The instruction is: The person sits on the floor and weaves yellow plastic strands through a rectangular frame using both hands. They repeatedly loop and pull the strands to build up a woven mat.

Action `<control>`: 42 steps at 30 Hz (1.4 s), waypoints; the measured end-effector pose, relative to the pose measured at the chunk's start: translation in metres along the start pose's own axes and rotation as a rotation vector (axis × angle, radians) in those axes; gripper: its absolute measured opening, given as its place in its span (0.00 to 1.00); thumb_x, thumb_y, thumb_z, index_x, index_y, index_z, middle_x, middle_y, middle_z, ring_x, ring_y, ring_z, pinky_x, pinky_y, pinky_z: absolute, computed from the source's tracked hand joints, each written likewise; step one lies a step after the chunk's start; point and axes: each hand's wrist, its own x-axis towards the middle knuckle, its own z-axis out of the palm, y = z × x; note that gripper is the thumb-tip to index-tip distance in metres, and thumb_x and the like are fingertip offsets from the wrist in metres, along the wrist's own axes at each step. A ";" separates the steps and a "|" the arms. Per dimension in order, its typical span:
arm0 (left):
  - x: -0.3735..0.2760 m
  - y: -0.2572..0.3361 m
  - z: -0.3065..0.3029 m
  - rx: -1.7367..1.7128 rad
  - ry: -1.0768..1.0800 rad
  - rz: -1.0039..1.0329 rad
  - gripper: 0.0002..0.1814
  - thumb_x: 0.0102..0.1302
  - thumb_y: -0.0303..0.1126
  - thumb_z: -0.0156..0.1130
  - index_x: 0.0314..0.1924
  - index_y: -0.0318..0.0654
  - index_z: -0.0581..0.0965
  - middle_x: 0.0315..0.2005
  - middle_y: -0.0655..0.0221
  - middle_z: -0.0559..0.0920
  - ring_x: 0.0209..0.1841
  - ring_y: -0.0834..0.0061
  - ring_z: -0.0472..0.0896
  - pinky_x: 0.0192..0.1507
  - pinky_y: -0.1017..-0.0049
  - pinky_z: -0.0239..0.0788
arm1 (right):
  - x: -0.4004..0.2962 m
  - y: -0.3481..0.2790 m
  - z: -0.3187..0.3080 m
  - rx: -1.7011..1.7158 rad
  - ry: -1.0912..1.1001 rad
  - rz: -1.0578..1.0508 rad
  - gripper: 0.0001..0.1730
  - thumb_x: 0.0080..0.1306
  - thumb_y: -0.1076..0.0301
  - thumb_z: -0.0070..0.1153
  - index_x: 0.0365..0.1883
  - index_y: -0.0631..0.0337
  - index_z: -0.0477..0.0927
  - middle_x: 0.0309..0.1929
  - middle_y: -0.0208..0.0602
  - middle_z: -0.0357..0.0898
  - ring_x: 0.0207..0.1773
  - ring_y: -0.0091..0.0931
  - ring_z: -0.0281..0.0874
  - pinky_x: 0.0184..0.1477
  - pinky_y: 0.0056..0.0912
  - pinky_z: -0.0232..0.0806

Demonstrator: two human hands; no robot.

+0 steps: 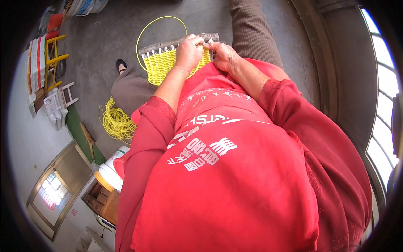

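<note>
A yellow woven panel (160, 64) lies over my lap, its white warp loops set along a wooden bar (163, 45). My left hand (190, 53) rests over the panel's upper right part with its fingers curled at the bar; what it pinches is too small to tell. Close beside it, my right hand (223, 55) has thumb and forefinger together on a white warp loop (210, 41) at the right end. A thin yellow strand (137, 37) arcs in a wide loop above and left of the panel, and part of it passes under my left wrist.
A coil of yellow strand (117, 121) lies on the floor at the left. Beyond it stand a yellow metal frame (56, 59), a small white stool (67, 94) and a broom (88, 137). White buckets (110, 173) stand by a wooden drawer (102, 198). Windows (385, 94) line the right side.
</note>
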 end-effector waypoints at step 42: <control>0.040 0.011 -0.016 0.298 -0.412 -0.075 0.10 0.51 0.31 0.58 0.33 0.39 0.82 0.34 0.57 0.82 0.39 0.55 0.81 0.43 0.63 0.71 | 0.009 0.001 -0.007 0.070 -0.064 -0.010 0.12 0.58 0.77 0.53 0.41 0.67 0.76 0.43 0.43 0.76 0.47 0.37 0.74 0.55 0.42 0.67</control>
